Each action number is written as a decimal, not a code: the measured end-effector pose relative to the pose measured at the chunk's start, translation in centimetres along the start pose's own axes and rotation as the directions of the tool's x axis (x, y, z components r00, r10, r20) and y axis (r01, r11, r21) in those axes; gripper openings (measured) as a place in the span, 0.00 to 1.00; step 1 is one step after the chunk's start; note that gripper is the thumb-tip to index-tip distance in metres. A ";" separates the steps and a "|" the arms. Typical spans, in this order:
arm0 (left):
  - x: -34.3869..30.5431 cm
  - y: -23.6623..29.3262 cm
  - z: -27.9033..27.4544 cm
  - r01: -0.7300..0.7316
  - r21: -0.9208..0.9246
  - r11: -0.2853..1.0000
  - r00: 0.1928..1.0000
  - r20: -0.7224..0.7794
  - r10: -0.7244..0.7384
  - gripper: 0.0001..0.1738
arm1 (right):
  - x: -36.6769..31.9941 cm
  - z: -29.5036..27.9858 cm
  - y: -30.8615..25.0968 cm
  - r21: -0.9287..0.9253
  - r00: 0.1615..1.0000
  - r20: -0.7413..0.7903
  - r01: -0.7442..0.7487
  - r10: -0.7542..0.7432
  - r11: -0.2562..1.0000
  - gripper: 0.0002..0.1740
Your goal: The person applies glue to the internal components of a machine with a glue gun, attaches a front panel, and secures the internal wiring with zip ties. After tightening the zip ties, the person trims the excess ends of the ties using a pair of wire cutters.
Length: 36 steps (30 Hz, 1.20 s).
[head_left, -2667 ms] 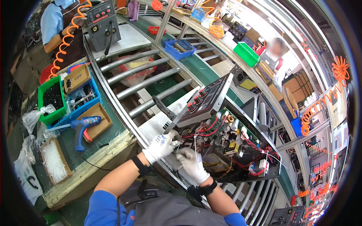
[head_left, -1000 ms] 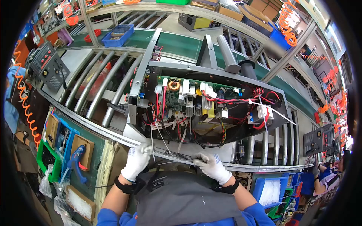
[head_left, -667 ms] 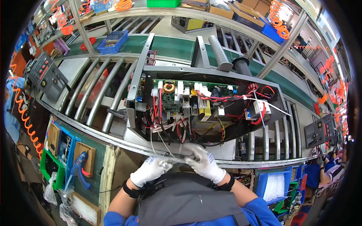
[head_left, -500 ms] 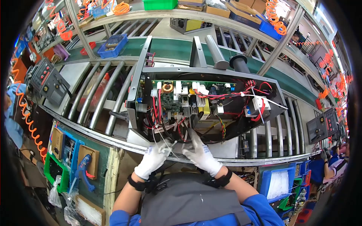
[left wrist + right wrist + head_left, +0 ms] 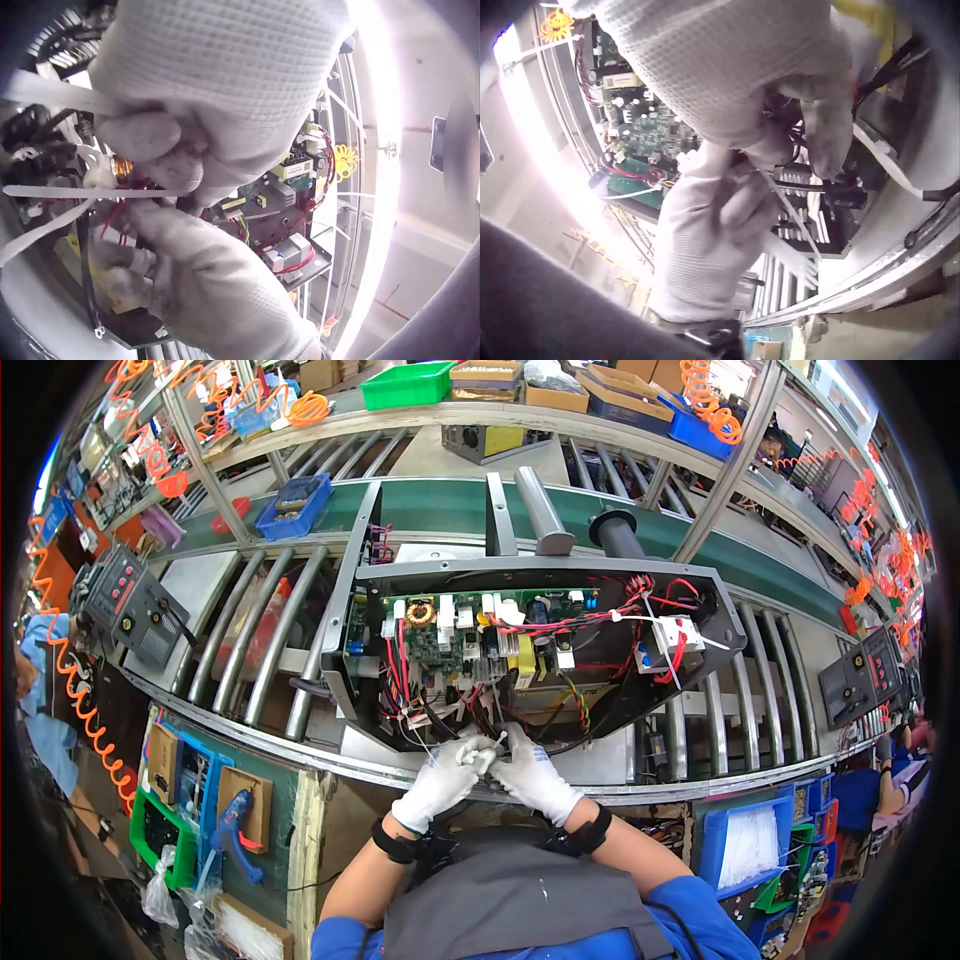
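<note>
Both white-gloved hands meet at the front edge of an open black chassis (image 5: 540, 567). My left hand (image 5: 446, 780) pinches a white cable tie (image 5: 75, 193) between curled fingers. In the left wrist view, this thin strip runs across just above the fingers of my right hand (image 5: 532, 775). The right fingers reach among the wires close against the left fingertips, and I cannot tell what they grip. Beside them a black cable (image 5: 87, 270) hangs down. In the right wrist view, a thin white strip (image 5: 799, 214) slants down from where the hands meet. Red wires (image 5: 397, 670) run behind the hands.
The chassis holds a green circuit board (image 5: 425, 645) and a white block (image 5: 672, 640) with loose tie ends. Metal rollers (image 5: 265, 650) flank it. A side bench carries a blue glue gun (image 5: 233, 825) and a green bin (image 5: 180, 850). A blue tray (image 5: 712, 850) stands right.
The head view has turned from the tilted unit to face it squarely. My hands drew apart below the chassis, then moved up and together at the wires by its front edge.
</note>
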<state>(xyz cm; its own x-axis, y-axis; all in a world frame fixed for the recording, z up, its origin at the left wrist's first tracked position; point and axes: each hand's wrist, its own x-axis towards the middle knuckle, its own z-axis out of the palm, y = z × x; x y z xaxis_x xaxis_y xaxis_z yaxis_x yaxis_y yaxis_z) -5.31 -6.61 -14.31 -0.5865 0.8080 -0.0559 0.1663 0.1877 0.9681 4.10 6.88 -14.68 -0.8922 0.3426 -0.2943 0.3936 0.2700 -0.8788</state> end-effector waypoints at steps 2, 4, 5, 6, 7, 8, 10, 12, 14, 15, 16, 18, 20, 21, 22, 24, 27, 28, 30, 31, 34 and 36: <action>-0.1 0.8 -0.4 0.141 -0.002 0.990 0.988 0.068 -0.141 0.11 | 0.5 0.3 0.6 -0.132 0.988 -0.098 0.110 -0.123 0.985 0.32; -0.3 0.7 -0.6 0.114 0.040 0.993 0.991 0.059 -0.116 0.11 | 0.8 0.0 0.4 -0.315 0.966 -0.125 0.177 -0.225 0.933 0.31; -0.3 0.6 -0.7 0.087 0.081 0.993 0.995 0.050 -0.091 0.11 | 1.2 -0.5 0.3 -0.315 0.966 -0.123 0.179 -0.227 0.932 0.31; -0.3 0.6 -0.7 0.087 0.079 0.993 0.995 0.046 -0.091 0.11 | 1.8 -1.4 0.2 -0.317 0.983 -0.022 0.164 -0.180 0.934 0.31; -0.4 0.7 -0.7 0.061 0.075 0.995 0.998 0.021 -0.063 0.11 | 2.1 -2.0 0.1 -0.321 0.988 0.080 0.148 -0.129 0.935 0.30; -0.5 0.9 -0.6 0.036 0.072 0.997 0.999 -0.003 -0.036 0.10 | 2.1 -2.3 -0.1 -0.311 0.990 0.080 0.137 -0.118 0.940 0.28; -1.1 1.7 -1.1 0.044 0.151 0.988 0.999 -0.008 -0.043 0.11 | 1.6 -3.6 -1.9 -0.325 0.992 0.120 0.065 -0.027 0.944 0.28; -1.7 1.3 -1.8 0.055 0.225 0.973 0.998 -0.011 -0.054 0.11 | 0.9 -4.6 -3.2 -0.429 0.988 0.153 0.075 -0.009 0.900 0.26; -2.3 0.1 -2.1 -0.159 0.332 0.930 0.973 -0.105 0.204 0.12 | 0.8 -5.4 -2.4 -0.432 0.984 0.172 0.119 -0.048 0.894 0.29; -2.6 0.0 -2.3 -0.158 0.328 0.931 0.975 -0.100 0.200 0.12 | 0.7 -5.6 -2.1 -0.432 0.977 0.191 0.168 -0.092 0.886 0.32; -2.7 0.0 -2.5 -0.090 0.203 0.975 0.985 -0.128 0.117 0.12 | 0.1 -6.0 -3.2 -0.423 0.980 0.197 0.116 -0.033 0.899 0.28; -3.0 1.2 -3.0 0.082 0.103 0.991 0.989 -0.135 -0.067 0.11 | -0.6 -6.7 -3.6 -0.324 0.983 0.185 0.070 -0.009 0.943 0.25; -3.3 1.0 -3.2 0.119 0.127 0.985 0.986 -0.128 -0.103 0.11 | -1.7 -7.1 -4.1 -0.176 0.997 0.075 -0.012 0.026 0.984 0.18; -3.4 0.9 -3.1 0.155 0.155 0.976 0.983 -0.123 -0.137 0.11 | -2.3 -7.4 -3.8 -0.178 0.997 0.073 -0.018 0.031 0.984 0.18; -3.6 0.0 -3.0 0.084 0.190 0.978 0.991 -0.122 -0.061 0.10 | -3.0 -8.0 -3.3 -0.114 0.999 0.017 -0.046 0.048 0.992 0.17; -3.9 -1.6 -2.8 0.125 0.140 0.982 0.988 -0.105 -0.111 0.11 | -4.6 -9.2 -2.5 -0.082 0.999 0.002 -0.049 0.049 0.995 0.15; -4.2 -2.0 -2.8 0.194 0.113 0.974 0.980 -0.059 -0.188 0.10 | -6.1 -10.2 -0.9 -0.317 0.974 0.148 -0.120 0.174 0.941 0.15; -4.3 -2.0 -2.8 0.220 0.131 0.967 0.975 -0.039 -0.217 0.10 | -5.8 -9.9 2.7 -0.317 0.973 0.188 -0.068 0.134 0.946 0.18; -4.1 -3.7 -2.2 0.264 0.068 0.962 0.964 -0.007 -0.264 0.10 | -5.8 -8.1 6.0 -0.231 0.981 0.158 -0.071 0.110 0.970 0.21; -4.1 -4.2 -2.1 0.316 -0.001 0.949 0.949 0.012 -0.316 0.09 | -5.5 -7.2 6.9 -0.151 0.987 0.140 -0.062 0.083 0.987 0.24; -3.6 1.3 -1.6 0.335 0.202 0.920 0.935 0.052 -0.351 0.08 | -3.0 -4.1 10.0 0.098 0.994 0.111 -0.012 0.001 0.995 0.28; -3.6 0.0 -1.3 0.329 0.222 0.918 0.932 0.082 -0.354 0.09 | -1.6 -2.6 10.1 0.147 0.993 0.045 0.100 -0.107 0.984 0.29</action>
<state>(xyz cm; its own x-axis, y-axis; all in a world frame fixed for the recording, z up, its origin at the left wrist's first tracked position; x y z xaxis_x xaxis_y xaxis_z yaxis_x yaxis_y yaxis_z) -4.24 -10.23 -13.78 -0.5402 0.7324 -0.4144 0.1359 0.5619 0.8159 10.05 11.36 -22.11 -0.9384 0.2705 -0.2150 0.2659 0.1680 -0.9493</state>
